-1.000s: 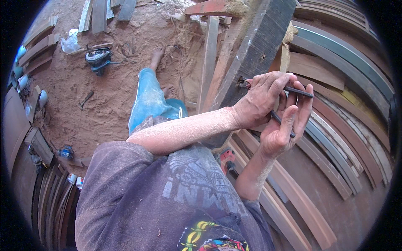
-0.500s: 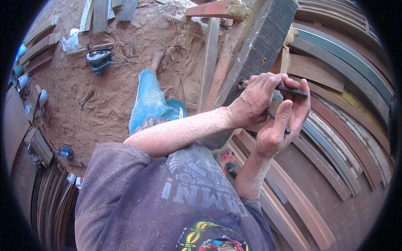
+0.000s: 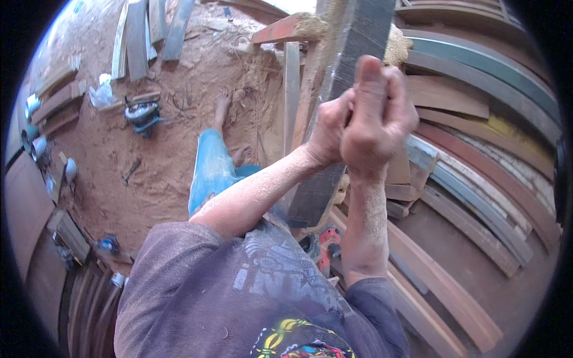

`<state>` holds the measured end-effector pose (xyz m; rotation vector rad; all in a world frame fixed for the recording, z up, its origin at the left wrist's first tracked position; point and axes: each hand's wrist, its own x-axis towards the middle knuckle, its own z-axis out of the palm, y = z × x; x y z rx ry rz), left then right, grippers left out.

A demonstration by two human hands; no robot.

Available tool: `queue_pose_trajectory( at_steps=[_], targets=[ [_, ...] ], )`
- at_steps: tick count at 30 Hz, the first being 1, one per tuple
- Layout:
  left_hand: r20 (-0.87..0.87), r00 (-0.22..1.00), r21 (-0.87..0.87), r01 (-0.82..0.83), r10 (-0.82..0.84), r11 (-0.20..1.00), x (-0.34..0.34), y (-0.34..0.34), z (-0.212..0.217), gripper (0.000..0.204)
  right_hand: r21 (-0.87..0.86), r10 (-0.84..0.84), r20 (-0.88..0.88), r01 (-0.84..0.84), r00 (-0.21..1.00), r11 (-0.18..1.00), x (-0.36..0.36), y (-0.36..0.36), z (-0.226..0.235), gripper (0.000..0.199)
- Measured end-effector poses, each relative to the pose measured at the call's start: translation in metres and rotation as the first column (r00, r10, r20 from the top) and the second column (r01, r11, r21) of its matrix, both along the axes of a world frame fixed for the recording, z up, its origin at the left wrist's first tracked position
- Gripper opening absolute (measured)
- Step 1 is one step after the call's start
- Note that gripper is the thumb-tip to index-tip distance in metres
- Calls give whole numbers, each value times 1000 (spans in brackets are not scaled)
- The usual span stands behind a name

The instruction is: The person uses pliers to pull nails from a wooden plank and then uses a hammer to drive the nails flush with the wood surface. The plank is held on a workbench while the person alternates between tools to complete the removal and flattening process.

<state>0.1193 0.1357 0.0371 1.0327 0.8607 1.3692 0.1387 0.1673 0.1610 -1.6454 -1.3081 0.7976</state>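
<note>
My left hand (image 3: pixel 330 128) is closed in a fist over the dark wooden beam (image 3: pixel 361 45). My right hand (image 3: pixel 379 116) is closed right beside it and partly overlaps it, thumb up, slightly blurred. The dark pincers, whose two handles showed a moment earlier, are now hidden inside the hands. Whether their jaws touch the beam cannot be seen. The beam runs from the top down to in front of my shirt, its sides dusted with sawdust.
A red-painted timber (image 3: pixel 277 30) joins the beam's far end. Stacked planks (image 3: pixel 471 232) lie to the right. A red power tool (image 3: pixel 327 244) sits below the beam. On the dirt at left are a circular saw (image 3: pixel 142 114), a hammer (image 3: pixel 131 171) and a blue tool (image 3: pixel 108 244).
My right hand has closed from open fingers and moved up and left against my left hand. The pincer handles are no longer visible. My view has shifted slightly.
</note>
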Motion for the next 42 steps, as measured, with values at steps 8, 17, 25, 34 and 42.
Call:
queue_pose_trajectory(
  at_steps=[8,17,25,34,42],
  targets=[
    [-178,983,216,92,-54,972,3,83,-10,26,128,-58,73,48,996,991,14,20,-21,46],
    [-131,991,-55,-17,10,998,19,20,-35,39,112,-108,-46,113,993,987,5,39,-11,47],
    [-306,950,34,68,-55,997,10,27,-10,40,-44,-127,-50,124,991,991,20,14,-16,24],
    [-549,792,255,464,-268,848,-18,-49,43,65,177,-301,-534,453,790,874,95,-131,-2,32],
    [-243,811,157,575,-533,803,-106,-42,100,40,97,-406,-305,452,862,887,94,-171,-5,36]
  ],
)
